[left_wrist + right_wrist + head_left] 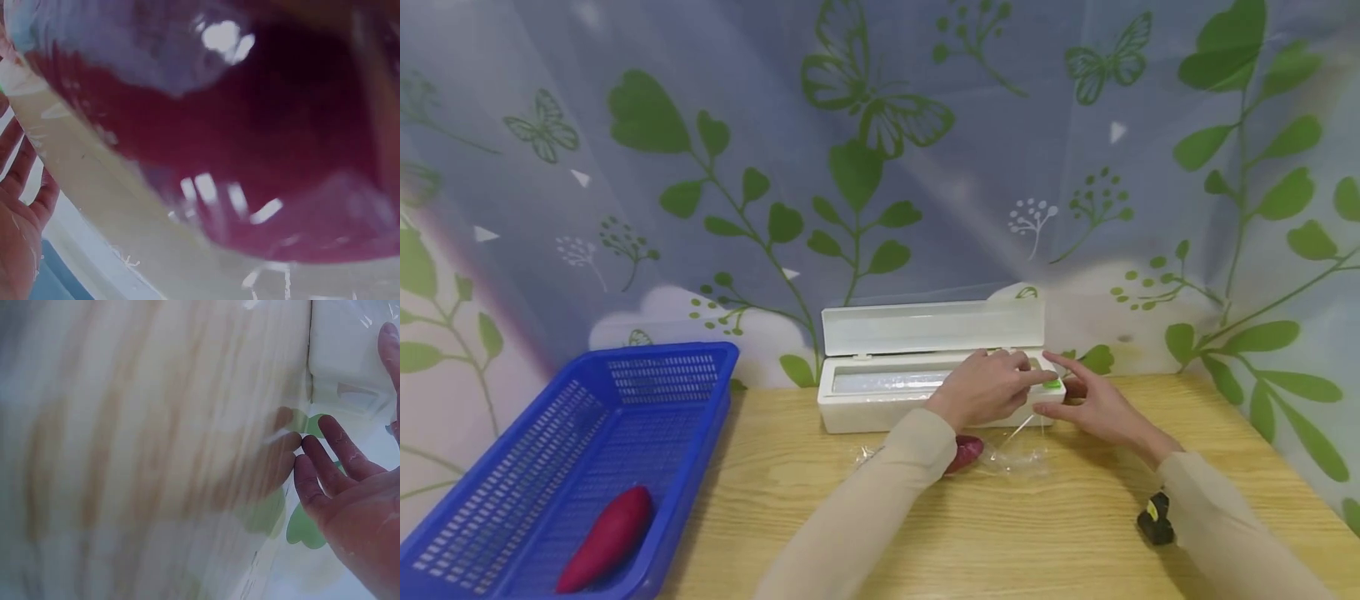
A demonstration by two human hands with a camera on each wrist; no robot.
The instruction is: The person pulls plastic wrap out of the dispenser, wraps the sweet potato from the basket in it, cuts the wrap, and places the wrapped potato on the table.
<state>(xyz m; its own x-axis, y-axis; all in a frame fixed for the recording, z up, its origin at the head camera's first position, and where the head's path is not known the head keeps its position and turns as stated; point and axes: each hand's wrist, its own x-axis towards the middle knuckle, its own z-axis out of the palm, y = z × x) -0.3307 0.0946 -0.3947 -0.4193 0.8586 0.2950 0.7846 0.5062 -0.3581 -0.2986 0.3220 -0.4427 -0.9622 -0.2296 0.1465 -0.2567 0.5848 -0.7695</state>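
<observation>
A white cling film dispenser (857, 417) stands by the back wall, its lid (932, 329) raised and a roll of film (887, 382) inside. My left hand (988, 387) lies over its right part, the index finger stretched to a green piece (1052, 384) at the corner. Around the right end, my right hand (1093, 404) spreads its fingers, thumb low against the front. In front of the dispenser lies a red sweet potato (966, 454) in clear film (1018, 458), partly hidden by my left forearm. It fills the left wrist view, close and blurred.
At the left stands a blue plastic basket (700, 467) with another red sweet potato (606, 537) in it. A small black device (1156, 518) sits at my right wrist. The patterned curtain (925, 208) rises directly behind the wooden table (1037, 542).
</observation>
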